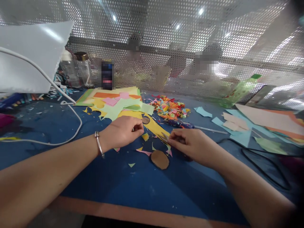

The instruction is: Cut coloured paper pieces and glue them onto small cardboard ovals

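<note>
My left hand, with a metal bracelet on its wrist, rests on the blue table. Its fingers are curled in a pinch next to a small brown paper disc on a yellow sheet. My right hand lies close by with fingers closed on a small thin piece that I cannot make out. A larger brown paper circle lies flat between and just in front of both hands. Small coloured paper scraps are scattered around them.
A stack of coloured paper sheets and a heap of cut scraps lie behind the hands. More sheets are at right, with a black cable. A white lamp and its white cable are at left. Jars stand before a perforated screen.
</note>
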Available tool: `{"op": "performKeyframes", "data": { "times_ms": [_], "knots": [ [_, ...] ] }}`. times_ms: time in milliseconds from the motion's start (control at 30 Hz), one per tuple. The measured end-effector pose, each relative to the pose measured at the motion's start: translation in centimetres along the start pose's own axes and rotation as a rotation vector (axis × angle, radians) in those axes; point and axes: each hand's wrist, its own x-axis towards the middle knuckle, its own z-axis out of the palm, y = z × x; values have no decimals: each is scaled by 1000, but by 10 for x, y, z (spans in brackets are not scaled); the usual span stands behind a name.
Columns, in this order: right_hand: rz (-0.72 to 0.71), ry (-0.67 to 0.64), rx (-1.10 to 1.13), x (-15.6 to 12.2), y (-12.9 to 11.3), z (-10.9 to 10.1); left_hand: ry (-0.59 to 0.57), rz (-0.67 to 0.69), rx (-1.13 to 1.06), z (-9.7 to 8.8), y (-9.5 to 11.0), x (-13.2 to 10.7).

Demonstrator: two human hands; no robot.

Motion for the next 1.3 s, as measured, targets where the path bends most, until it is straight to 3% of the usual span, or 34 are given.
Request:
{"op": "performKeyframes", "data": {
  "times_ms": [267, 667, 767, 1033, 1167, 1300],
  "knots": [
    [39, -79, -173, 0, -6, -2, 27, 18, 6, -1, -5, -1],
    [84, -61, -110, -4, -10, -5, 22, 8, -7, -3, -2, -2],
    [96, -69, -127, -5, -12, -7, 8, 3, 36, -12, -1, -2],
    [104, -110, -192, -3, -12, -4, -272, -7, 54, -65, -12, -18],
    [96, -104, -167, -2, -9, -2, -397, -41, 111, -65, -14, -24],
    [82, -98, -152, -1, -6, 0, -449, -89, 215, -57, -9, -26]
  ]
}}
